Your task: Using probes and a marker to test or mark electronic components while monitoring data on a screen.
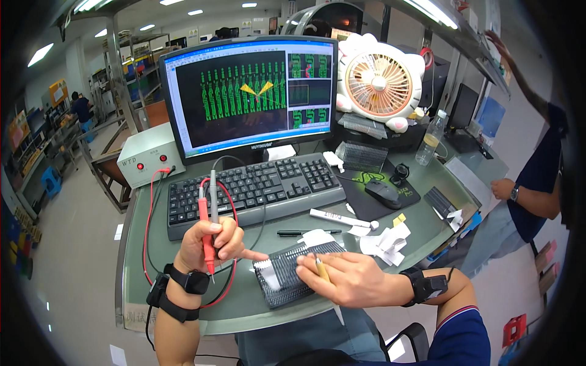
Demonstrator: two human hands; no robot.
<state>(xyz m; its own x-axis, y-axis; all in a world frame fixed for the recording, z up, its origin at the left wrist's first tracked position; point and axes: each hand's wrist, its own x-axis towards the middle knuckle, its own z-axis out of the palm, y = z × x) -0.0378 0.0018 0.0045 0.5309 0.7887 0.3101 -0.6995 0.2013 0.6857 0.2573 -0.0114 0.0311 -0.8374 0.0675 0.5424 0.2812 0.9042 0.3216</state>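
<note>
My left hand (213, 239) is closed around a red test probe (204, 213) and a grey-and-black test probe (213, 195), whose cables loop over the desk. Its index finger stretches out to the left end of a black ribbed rack (282, 297) with white pieces along its top. Over the rack's right part, my right hand (351, 282) pinches a slim tool with a yellowish handle (321, 268). The fingers hide part of that tool, so its exact kind is unclear.
A keyboard (256, 189) and monitor (247, 91) stand behind the rack. A white marker (342, 218), black pen (308, 232), crumpled paper (387, 244) and mouse (383, 194) lie rightward. A white box (148, 155) takes the probe leads. Another person's hand (502, 189) is at right.
</note>
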